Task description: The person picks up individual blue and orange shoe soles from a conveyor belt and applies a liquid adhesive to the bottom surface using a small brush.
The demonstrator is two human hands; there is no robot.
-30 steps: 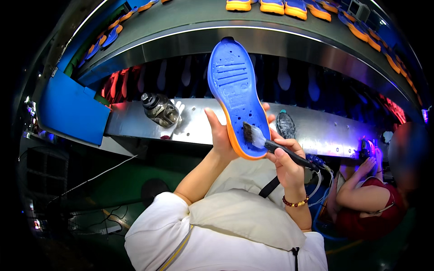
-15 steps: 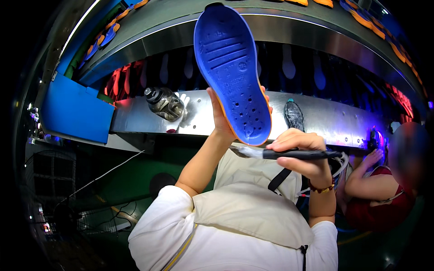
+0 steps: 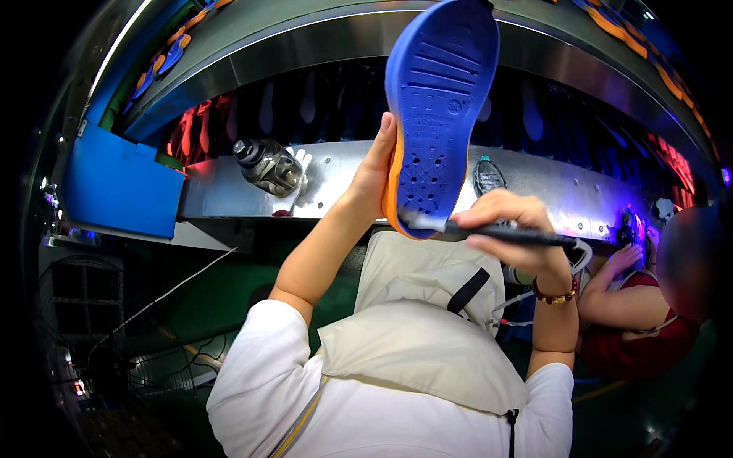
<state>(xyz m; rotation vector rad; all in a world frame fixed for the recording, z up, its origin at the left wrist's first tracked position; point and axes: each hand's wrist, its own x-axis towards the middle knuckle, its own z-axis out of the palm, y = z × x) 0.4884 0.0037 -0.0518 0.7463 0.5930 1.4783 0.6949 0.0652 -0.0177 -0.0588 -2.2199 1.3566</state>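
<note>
In my left hand (image 3: 372,174) is a blue shoe sole (image 3: 439,84) with an orange edge, tilted upright in front of me. My fingers wrap its left side and back; the thumb lies along the edge. Its blue face, with ridges and small holes, is toward me. My right hand (image 3: 519,221) grips a black-handled brush (image 3: 426,222) with a pale front end, a tube trailing from its rear. The brush tip meets the lower end of the sole, just inside the rim.
Behind the sole runs a metal ledge (image 3: 336,172) with a dark bottle (image 3: 267,168) and a dark clear sole-shaped piece (image 3: 487,177). Above it curves a conveyor belt (image 3: 290,27) carrying orange and blue soles. A blue box (image 3: 122,183) stands left; a co-worker (image 3: 630,309) sits at right.
My left hand has moved the sole right and slightly up, tilting it the other way. The brush has risen a little, its tip now over the sole's lower end.
</note>
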